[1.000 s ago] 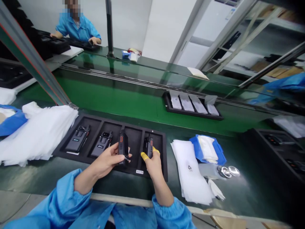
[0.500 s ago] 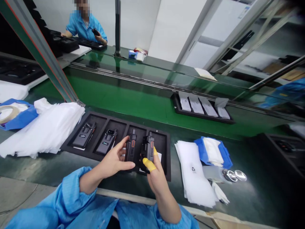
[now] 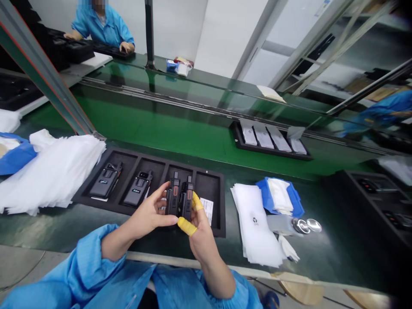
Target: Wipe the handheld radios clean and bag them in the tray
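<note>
Two black two-way radios with orange side buttons stand side by side between my hands, above the black foam tray (image 3: 209, 176). My left hand (image 3: 149, 214) is closed around the left two-way radio (image 3: 173, 197). My right hand (image 3: 201, 227), with yellow covers on the thumb and a finger, grips the right two-way radio (image 3: 187, 199). Two more two-way radios lie in the tray's left compartments, one at the far left (image 3: 106, 180) and one beside it (image 3: 138, 188). A white label (image 3: 207, 208) shows in the rightmost compartment.
White sleeves are heaped at the left (image 3: 61, 167); a stack of printed white sleeves (image 3: 257, 227) lies right of the tray. Near it are a blue container (image 3: 296, 201) and a clear bottle (image 3: 280, 224). A tray with sleeved items (image 3: 273, 150) sits behind. A co-worker (image 3: 103, 30) sits beyond.
The right radio has moved left, out from over the rightmost compartment, and is now close against the left one. The co-worker's hand has gone down to the tray there. The view has shifted slightly.
</note>
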Demonstrator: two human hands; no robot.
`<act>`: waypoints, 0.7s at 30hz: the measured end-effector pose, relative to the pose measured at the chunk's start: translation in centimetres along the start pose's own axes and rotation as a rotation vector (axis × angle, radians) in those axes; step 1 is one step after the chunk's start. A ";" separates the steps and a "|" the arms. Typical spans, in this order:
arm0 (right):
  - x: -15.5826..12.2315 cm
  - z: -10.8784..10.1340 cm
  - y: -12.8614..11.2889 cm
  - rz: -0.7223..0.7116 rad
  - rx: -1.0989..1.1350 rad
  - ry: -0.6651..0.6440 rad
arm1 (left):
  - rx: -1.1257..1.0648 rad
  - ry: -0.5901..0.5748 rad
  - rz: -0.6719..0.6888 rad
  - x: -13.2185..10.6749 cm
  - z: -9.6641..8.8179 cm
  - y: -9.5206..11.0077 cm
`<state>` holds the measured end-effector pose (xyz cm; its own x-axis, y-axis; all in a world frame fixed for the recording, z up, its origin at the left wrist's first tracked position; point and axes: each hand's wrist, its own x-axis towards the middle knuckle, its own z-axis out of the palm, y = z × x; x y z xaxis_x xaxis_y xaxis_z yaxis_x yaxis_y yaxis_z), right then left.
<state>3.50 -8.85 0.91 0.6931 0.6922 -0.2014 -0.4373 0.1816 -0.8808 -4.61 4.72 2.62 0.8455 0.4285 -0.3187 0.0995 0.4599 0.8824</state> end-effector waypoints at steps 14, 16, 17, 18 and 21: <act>4.9 -0.5 -2.9 0.461 0.333 0.022 | -0.181 0.040 -0.438 4.4 1.5 3.5; 5.1 -0.4 -3.0 0.468 0.351 0.018 | -0.196 0.041 -0.442 4.5 1.6 3.7; 5.1 -0.4 -3.1 0.471 0.356 0.017 | -0.202 0.041 -0.441 4.5 1.7 3.7; 5.1 -0.4 -3.1 0.471 0.357 0.021 | -0.205 0.043 -0.441 4.5 1.7 3.7; 5.2 -0.3 -3.1 0.472 0.350 0.046 | -0.208 0.049 -0.442 4.7 1.6 3.5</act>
<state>8.63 -6.01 2.48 0.3978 0.7247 -0.5627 -0.8624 0.0860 -0.4989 0.55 7.10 4.77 0.7197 0.1905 -0.6676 0.3328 0.7492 0.5726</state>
